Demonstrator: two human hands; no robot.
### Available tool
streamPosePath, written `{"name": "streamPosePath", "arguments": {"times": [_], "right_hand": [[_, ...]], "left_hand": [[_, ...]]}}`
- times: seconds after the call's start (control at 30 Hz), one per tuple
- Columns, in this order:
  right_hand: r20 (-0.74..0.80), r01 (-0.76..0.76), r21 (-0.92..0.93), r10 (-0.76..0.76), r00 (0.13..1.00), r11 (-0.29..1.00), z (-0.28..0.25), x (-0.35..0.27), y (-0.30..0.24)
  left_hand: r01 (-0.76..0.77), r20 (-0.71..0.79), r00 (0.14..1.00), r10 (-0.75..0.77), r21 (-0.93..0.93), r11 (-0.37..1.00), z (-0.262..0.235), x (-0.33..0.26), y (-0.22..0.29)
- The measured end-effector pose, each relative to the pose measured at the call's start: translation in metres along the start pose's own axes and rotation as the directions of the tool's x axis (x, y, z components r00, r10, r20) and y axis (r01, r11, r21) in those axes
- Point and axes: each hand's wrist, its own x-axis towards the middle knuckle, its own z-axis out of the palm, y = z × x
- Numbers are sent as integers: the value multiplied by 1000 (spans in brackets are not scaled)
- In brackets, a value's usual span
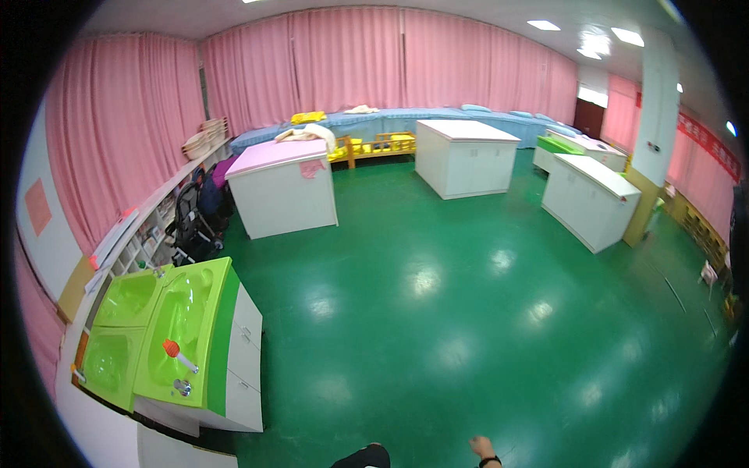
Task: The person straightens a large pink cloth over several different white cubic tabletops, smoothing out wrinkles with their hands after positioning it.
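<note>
At the lower edge, right of the middle, my right hand (482, 447) comes into view with a dark band (490, 461) round its wrist. Its fingers look loosely curled, and I see nothing in them. Below it is the shiny green floor (437, 312); it touches no furniture. My left hand is out of the picture. Left of my right hand, a dark rounded shape (367, 457), perhaps clothing, shows at the edge. Nearest on the left stands a bright green basin unit (204, 312) with white cabinet doors and an orange-topped tap (178, 355).
A white cabinet with a pink top (282, 199) stands ahead left, beside a folded black stroller (189, 222). White cabinets (466, 160) (591, 203) stand ahead and right, near a pillar (658, 117). Blue-covered beds (390, 121) line the back under pink curtains (351, 62).
</note>
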Motion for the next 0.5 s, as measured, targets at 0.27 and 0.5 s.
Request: {"name": "streamPosePath", "arguments": {"times": [0.27,0.5], "right_hand": [[-94,-16,114,27,995,993,-49,171,-79],[266,-460,-138,481,836,877,-56,145,26]], "left_hand": [[114,116,988,-104,-88,990,-116,118,124],[-167,-298,952,76,-295,941,-372,336,386]]}}
